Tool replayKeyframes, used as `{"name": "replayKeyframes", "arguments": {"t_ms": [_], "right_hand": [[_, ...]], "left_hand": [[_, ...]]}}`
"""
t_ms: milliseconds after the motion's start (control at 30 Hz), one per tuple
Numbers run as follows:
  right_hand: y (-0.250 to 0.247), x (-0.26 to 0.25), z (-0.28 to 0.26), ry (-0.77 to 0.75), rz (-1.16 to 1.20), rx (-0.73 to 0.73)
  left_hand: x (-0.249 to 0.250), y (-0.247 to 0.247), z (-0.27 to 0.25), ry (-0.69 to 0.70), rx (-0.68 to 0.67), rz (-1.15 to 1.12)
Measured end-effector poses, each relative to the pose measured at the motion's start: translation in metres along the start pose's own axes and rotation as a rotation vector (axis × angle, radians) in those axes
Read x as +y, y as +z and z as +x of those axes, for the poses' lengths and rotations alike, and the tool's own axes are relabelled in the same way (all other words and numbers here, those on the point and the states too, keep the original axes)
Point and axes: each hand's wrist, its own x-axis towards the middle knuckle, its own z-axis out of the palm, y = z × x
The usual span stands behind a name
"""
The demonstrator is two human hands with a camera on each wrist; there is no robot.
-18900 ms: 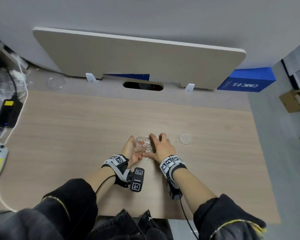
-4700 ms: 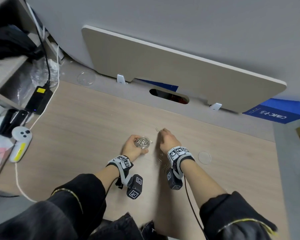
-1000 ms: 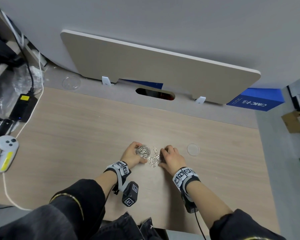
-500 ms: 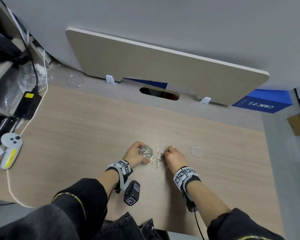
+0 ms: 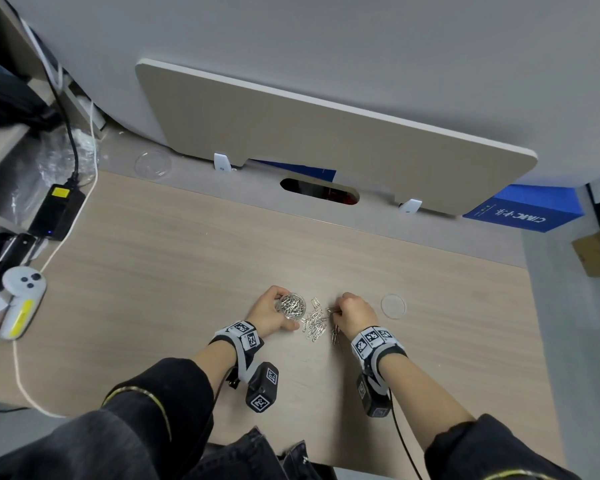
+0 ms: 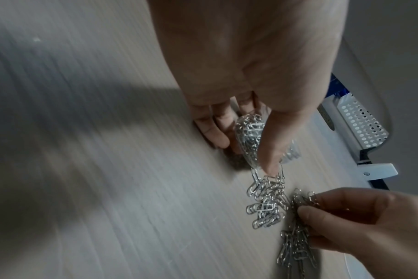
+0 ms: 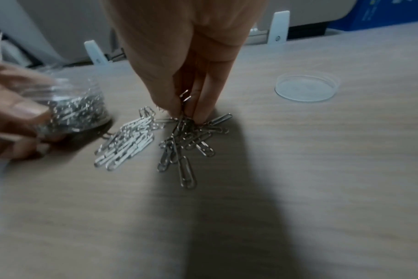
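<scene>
Left hand (image 5: 269,315): thumb and curled fingers wrap round a small jar (image 7: 79,94) and hold it firmly. The jar is clear thin plastic, round, with the mouth open, and packed with shiny silver wire clips. It sits inside that grip with its base down on the desk (image 5: 153,271). It looks slightly tilted, but the blur makes that hard to confirm.

Right hand (image 5: 354,311): fingertips point straight down, thumb pressed against them, pinching the clip bunch (image 7: 186,143). The bunch is a tangle of thin bent steel wire in oblong loops, dark in the hand's shadow. Its top is caught in the pinch, and the rest fans out on the desk directly under the fingertips and back toward the wrist.

Between the two grips is the loose heap (image 7: 127,143), which lies flat just beside the jar's foot. Its clips are mostly parallel and brighter. Its near edge touches or almost touches the pinched bunch.

The lid (image 7: 307,87) is a flat round translucent plastic disc with a low rim. It lies on the desk on the outer side of the right hand, away from the jar and apart from the pinch.

The desk is pale matte laminate with a fine straight wood grain.
</scene>
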Motion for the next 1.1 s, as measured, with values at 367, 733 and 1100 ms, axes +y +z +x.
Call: {"name": "replayKeyframes", "arguments": {"t_ms": [367,733,1100], "right_hand": [[-0.018,-0.057,0.007,-0.013,0.458,0.098],[-0.025,-0.053,0.008,-0.07,0.414,0.099],[0.006,0.011,-0.008,0.491,0.328,0.001]], "left_hand": [[0.003,-0.001,-0.003,0.0,-0.026,-0.065],[0.001,-0.004,-0.002,0.009,-0.024,-0.044],[0.001,-0.005,-0.002,0.016,-0.02,0.01]]}}
